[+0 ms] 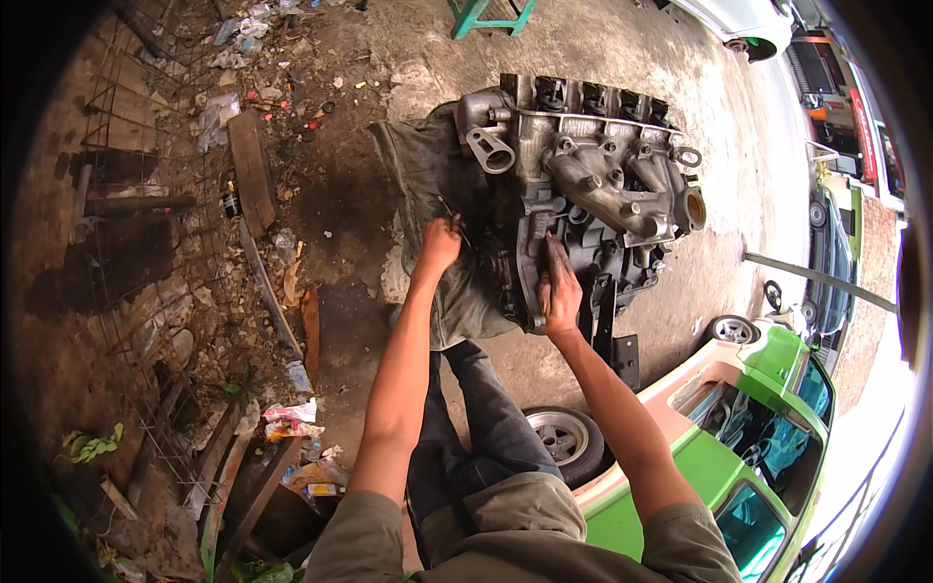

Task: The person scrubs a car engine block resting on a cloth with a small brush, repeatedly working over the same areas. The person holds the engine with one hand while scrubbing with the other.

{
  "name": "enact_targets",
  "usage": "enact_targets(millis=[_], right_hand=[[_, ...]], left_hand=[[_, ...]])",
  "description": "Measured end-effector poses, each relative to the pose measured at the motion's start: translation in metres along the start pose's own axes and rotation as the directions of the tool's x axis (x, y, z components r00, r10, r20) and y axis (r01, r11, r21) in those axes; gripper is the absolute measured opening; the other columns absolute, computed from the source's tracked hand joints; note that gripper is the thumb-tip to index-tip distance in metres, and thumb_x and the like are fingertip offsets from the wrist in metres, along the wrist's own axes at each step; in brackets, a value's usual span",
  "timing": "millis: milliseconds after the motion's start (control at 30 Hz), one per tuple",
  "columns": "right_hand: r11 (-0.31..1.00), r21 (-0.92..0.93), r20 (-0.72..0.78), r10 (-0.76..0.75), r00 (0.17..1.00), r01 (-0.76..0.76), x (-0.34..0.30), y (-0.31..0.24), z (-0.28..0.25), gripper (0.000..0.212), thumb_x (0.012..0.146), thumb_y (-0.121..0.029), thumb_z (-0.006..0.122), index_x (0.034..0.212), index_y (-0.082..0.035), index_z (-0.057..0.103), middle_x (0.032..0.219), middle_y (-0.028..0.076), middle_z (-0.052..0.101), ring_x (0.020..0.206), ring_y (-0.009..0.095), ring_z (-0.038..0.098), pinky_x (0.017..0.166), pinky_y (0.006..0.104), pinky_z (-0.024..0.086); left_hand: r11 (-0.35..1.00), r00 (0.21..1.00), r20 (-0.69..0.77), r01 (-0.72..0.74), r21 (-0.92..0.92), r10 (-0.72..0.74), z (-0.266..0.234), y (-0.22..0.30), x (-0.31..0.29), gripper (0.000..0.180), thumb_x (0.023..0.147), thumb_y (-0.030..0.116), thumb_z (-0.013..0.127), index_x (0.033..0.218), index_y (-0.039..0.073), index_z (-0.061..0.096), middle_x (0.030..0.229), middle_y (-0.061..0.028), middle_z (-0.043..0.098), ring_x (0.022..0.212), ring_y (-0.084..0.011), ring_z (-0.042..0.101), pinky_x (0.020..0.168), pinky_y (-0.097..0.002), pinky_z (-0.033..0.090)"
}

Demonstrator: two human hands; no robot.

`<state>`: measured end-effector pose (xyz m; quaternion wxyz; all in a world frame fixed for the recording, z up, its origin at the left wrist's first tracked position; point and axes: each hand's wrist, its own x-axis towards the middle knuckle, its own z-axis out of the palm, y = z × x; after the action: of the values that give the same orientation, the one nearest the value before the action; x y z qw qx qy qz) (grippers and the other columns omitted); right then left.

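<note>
A greasy metal engine [544,136] stands in front of me, with a cast exhaust manifold [607,185] bolted along its right side. Beneath its left edge spreads a grimy olive-grey cloth [398,160]. My left hand [440,245] is closed round a thin, dark rod-like tool [461,225], held just left of the engine's lower part over the cloth; its exact kind is too small to tell. My right hand [560,293] lies against the engine's near side below the manifold, its blackened fingers stretched out and holding nothing visible.
A flat bracket [625,361] juts from the engine near my right forearm. A wheel [564,442] and a green car body [680,486] are at the lower right. Wood scraps [255,170] and litter cover the left ground. A green stool [486,15] stands at the far side.
</note>
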<state>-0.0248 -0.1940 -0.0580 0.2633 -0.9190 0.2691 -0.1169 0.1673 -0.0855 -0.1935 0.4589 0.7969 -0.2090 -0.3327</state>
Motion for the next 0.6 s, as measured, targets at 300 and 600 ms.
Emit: enact_targets(millis=[300,600], right_hand=[[1.000,0.015,0.001,0.016,1.000,-0.016,0.000,0.000,0.000,0.071,0.080,-0.002,0.044,0.150,-0.005,0.040,0.148,0.019,0.048,0.134,0.039,0.048,0.107,0.0429,0.043],[1.000,0.005,-0.022,0.012,1.000,-0.012,0.000,-0.002,0.001,0.065,0.083,-0.004,0.042,0.148,-0.005,0.043,0.146,0.020,0.050,0.130,0.040,0.051,0.106,0.0418,0.044]], left_hand=[[0.976,0.996,0.059,-0.074,0.203,0.063,0.015,0.000,0.019,0.023,0.090,0.009,0.055,0.089,-0.009,0.068,0.091,-0.0323,0.065,0.095,-0.0498,0.061,0.083,-0.0557,0.048],[0.970,0.974,0.200,0.057,0.235,-0.106,0.006,0.019,0.019,0.027,0.089,0.011,0.057,0.105,-0.010,0.060,0.113,-0.0305,0.060,0.114,-0.0470,0.054,0.098,-0.0522,0.046]])
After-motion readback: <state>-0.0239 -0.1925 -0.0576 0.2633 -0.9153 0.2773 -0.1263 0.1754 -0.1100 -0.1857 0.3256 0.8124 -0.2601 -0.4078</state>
